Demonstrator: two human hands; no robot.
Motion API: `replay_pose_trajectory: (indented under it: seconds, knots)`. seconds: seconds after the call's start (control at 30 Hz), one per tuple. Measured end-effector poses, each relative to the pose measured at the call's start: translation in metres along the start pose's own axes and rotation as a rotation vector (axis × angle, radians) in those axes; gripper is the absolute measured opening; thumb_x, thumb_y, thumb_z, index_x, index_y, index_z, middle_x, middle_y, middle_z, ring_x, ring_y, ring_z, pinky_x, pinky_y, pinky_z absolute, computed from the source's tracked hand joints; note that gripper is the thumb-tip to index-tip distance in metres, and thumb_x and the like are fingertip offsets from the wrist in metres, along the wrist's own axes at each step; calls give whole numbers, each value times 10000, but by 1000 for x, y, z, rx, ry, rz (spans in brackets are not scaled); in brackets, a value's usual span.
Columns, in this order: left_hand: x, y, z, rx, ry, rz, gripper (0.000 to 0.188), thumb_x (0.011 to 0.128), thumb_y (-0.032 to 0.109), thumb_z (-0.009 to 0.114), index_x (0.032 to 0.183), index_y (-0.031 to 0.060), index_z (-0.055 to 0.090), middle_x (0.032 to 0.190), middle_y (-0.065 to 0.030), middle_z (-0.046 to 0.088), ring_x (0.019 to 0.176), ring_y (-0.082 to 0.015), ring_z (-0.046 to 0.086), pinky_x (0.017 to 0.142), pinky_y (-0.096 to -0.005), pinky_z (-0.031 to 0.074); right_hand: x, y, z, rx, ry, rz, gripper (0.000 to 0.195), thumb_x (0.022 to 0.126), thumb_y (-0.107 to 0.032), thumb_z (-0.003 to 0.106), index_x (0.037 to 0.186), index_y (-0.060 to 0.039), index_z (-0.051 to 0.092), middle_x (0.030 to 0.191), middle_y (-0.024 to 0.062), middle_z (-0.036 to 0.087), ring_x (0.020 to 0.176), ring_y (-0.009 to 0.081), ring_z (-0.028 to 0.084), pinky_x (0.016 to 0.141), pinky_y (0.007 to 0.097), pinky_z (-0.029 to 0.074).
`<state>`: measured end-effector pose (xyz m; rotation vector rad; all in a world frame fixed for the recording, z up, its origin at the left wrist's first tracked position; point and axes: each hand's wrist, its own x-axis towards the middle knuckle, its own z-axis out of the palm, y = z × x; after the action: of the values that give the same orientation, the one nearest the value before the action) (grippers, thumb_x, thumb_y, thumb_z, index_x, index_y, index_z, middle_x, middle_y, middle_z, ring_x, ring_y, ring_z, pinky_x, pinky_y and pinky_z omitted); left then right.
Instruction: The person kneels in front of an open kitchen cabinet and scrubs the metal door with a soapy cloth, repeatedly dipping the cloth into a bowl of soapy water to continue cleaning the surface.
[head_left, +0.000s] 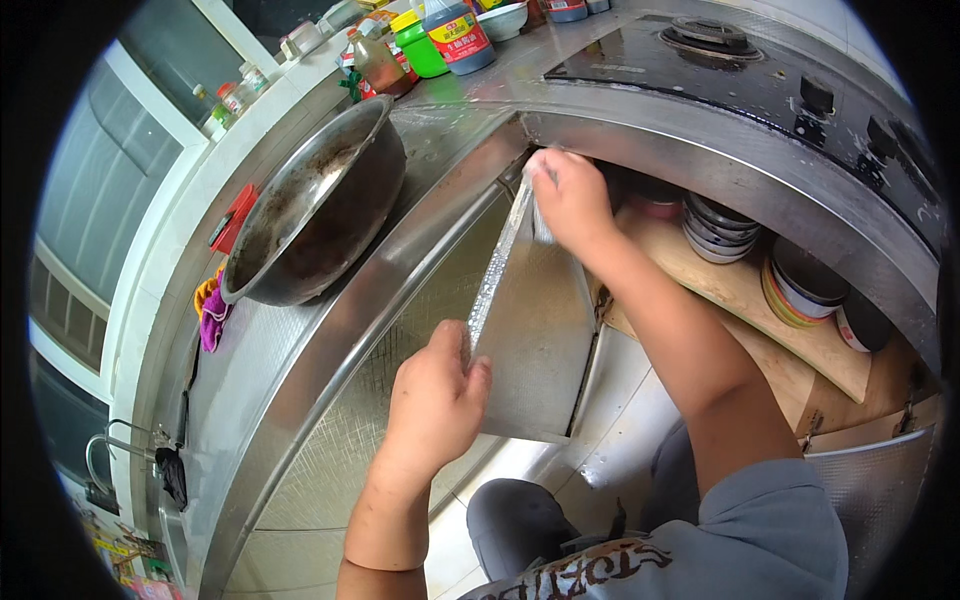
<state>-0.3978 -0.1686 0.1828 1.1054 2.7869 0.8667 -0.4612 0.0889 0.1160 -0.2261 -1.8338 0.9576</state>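
Observation:
A metal cabinet door (536, 352) stands open before me, its narrow top edge (499, 266) shiny and mottled. My left hand (442, 394) grips the near end of that edge between thumb and fingers. At the far end, just under the counter's corner, my right hand (568, 191) is closed around the edge. Something pale and shiny shows below the right fingers, too blurred to name. Inside the open cabinet, stacked bowls (720, 229) and stacked round dishes (806, 281) rest on a wooden board (750, 322).
A large stained metal basin (315, 202) sits tilted on the steel counter (262, 360). Bottles, including a soy sauce bottle (457, 34), and a green jar (420, 45) stand behind. A gas hob (720, 82) is at upper right. A faucet (120, 446) is at left.

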Motion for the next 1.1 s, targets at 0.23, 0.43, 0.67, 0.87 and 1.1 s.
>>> replay_pose_trajectory:
  seconds: [0.23, 0.43, 0.67, 0.87, 1.1]
  knots:
    - [-1, -7, 0, 7, -1, 18, 223, 867, 100, 623, 1039, -28, 559, 840, -197, 575, 765, -313, 572, 740, -386, 473, -10, -4, -3, -80, -59, -225, 136, 895, -140, 594, 941, -29, 659, 877, 190, 636, 815, 380, 624, 732, 414, 500]
    - [-7, -8, 3, -114, -11, -35, 247, 863, 92, 600, 1073, -34, 564, 859, -181, 588, 777, -267, 582, 757, -362, 479, -57, -46, -4, 23, -96, -186, 122, 889, -163, 603, 926, -56, 648, 854, 172, 603, 814, 409, 601, 722, 463, 498]
    - [-14, -19, 6, -303, 40, 43, 275, 825, 85, 601, 1077, -22, 571, 856, -165, 627, 792, -268, 608, 761, -380, 495, -10, -28, -17, -75, -192, -259, 137, 878, -172, 595, 900, -54, 663, 840, 183, 625, 818, 388, 610, 732, 461, 496]
    - [-38, -25, 40, -439, 338, 114, 271, 812, 99, 692, 1045, 17, 580, 805, -167, 644, 711, -381, 631, 680, -420, 514, -56, -83, -33, -113, -415, -270, 125, 854, -152, 620, 853, -30, 647, 832, 170, 620, 807, 390, 607, 739, 446, 498]
    - [-33, -27, 103, -529, 754, 236, 240, 771, 70, 750, 907, 31, 555, 745, -128, 531, 679, -327, 546, 622, -446, 435, 11, -54, -37, -332, -336, -202, 158, 821, -175, 682, 900, -38, 678, 877, 181, 669, 822, 371, 636, 759, 419, 511]
